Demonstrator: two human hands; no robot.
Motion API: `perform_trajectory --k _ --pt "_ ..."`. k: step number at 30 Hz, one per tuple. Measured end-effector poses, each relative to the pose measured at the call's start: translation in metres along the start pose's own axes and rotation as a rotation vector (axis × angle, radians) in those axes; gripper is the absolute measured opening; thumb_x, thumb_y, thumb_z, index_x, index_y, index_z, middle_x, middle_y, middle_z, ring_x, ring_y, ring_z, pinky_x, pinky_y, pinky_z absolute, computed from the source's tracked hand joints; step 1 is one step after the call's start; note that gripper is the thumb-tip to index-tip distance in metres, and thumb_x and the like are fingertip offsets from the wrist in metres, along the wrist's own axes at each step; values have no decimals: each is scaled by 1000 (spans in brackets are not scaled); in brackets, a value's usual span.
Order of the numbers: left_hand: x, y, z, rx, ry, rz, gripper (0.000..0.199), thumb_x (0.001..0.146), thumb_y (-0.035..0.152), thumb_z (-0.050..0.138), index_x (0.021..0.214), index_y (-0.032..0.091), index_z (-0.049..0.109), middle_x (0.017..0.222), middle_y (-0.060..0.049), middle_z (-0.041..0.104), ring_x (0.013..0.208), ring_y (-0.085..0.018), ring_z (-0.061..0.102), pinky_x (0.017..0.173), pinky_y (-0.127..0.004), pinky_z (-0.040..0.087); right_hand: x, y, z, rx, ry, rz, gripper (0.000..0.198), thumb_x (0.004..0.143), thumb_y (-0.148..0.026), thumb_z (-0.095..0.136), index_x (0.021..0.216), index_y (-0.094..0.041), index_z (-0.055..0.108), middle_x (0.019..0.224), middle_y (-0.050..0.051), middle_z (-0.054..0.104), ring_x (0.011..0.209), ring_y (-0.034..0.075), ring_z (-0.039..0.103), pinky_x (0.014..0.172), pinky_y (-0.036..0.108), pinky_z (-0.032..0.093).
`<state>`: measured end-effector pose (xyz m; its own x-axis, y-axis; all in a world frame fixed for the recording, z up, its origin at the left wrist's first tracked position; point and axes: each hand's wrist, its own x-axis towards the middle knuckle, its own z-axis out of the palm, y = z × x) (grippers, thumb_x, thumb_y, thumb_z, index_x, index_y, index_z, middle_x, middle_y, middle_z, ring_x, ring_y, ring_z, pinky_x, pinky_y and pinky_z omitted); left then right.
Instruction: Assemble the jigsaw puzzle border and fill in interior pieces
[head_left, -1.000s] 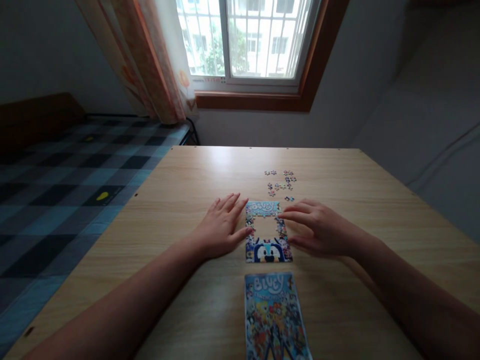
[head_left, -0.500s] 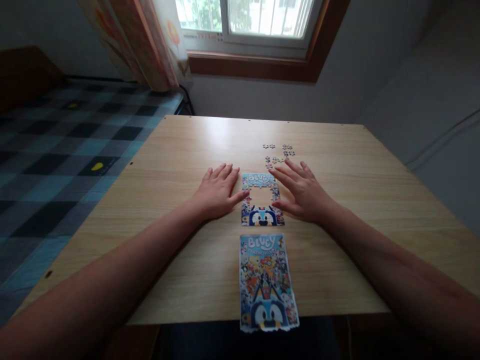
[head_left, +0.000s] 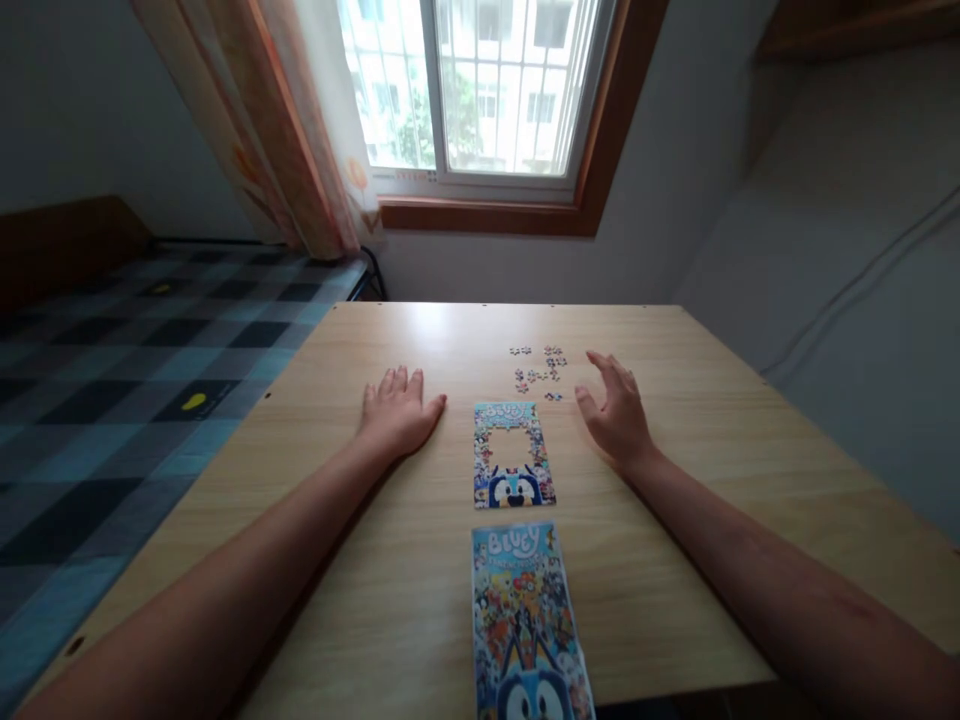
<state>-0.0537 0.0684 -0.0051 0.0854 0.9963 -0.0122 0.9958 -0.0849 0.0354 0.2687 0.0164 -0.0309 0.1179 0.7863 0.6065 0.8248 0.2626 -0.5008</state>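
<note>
A partly assembled jigsaw puzzle (head_left: pixel 514 487) lies flat on the table, its border joined around a bare gap in the middle. To its left, my left hand (head_left: pixel 401 412) rests palm down with fingers spread, holding nothing. My right hand (head_left: pixel 615 410) is on the other side, fingers parted and slightly curled, nothing visible in it. Several loose puzzle pieces (head_left: pixel 553 362) lie beyond the puzzle, close to the right fingertips but apart from them. Nearer to me is a printed picture sheet (head_left: pixel 525 610) lettered "BLUEY"; its lower end runs out of view.
The wooden table (head_left: pixel 345 600) reaches toward a wall with a barred window (head_left: pixel 502 100). A bed with a checked cover (head_left: pixel 150 400) stands along the left. A patterned curtain (head_left: pixel 300 150) hangs beside the window, and a cable (head_left: pixel 847 295) runs along the right wall.
The view has tilted upward. Both hands have moved outward from the puzzle, the left one leftward and the right one rightward. Loose pieces that the right hand partly covered now show.
</note>
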Motion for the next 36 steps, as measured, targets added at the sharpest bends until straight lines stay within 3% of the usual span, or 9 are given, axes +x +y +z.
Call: perform_trajectory --k 3,5,9,17,21,29,36 --pt "18 -14 0 28 23 -46 82 95 63 23 158 10 30 166 -18 23 154 -34 20 122 -56 18 8 20 7 131 60 165 55 85 -31 54 138 -15 54 138 18 61 130 32 56 111 54 42" --pt "28 -19 1 33 31 -61 84 95 64 22 158 10 31 166 -18 24 154 -34 20 122 -56 18 11 29 11 159 34 205 56 82 -30 54 136 -15 56 137 17 62 128 31 58 110 51 44" --pt "43 -22 1 25 47 -92 86 94 66 20 158 9 31 166 -19 24 153 -34 20 122 -55 18 21 39 19 118 -43 151 49 76 -25 57 123 -16 68 134 15 64 131 30 55 116 49 39" --pt "62 -21 -1 4 74 -149 85 94 64 22 157 7 32 165 -19 26 153 -34 21 122 -57 19 59 63 45 83 10 197 38 73 -19 54 103 -16 77 130 16 66 129 31 57 115 49 39" --pt "63 -24 2 3 76 -141 84 94 63 22 156 8 34 164 -19 27 153 -34 22 121 -58 19 74 71 58 78 57 220 37 72 -19 54 101 -19 77 127 13 68 126 29 58 116 47 39" --pt "60 -23 2 20 48 -123 80 96 59 22 157 9 33 165 -18 25 154 -33 20 122 -57 17 106 77 72 80 146 275 34 77 -24 53 100 -17 76 124 16 69 123 31 60 113 49 41" --pt "55 -20 -3 37 23 -101 75 97 55 22 157 10 34 165 -17 27 153 -32 22 122 -57 19 99 59 65 83 107 121 32 82 -27 56 105 -17 77 134 16 64 138 33 46 118 54 33"
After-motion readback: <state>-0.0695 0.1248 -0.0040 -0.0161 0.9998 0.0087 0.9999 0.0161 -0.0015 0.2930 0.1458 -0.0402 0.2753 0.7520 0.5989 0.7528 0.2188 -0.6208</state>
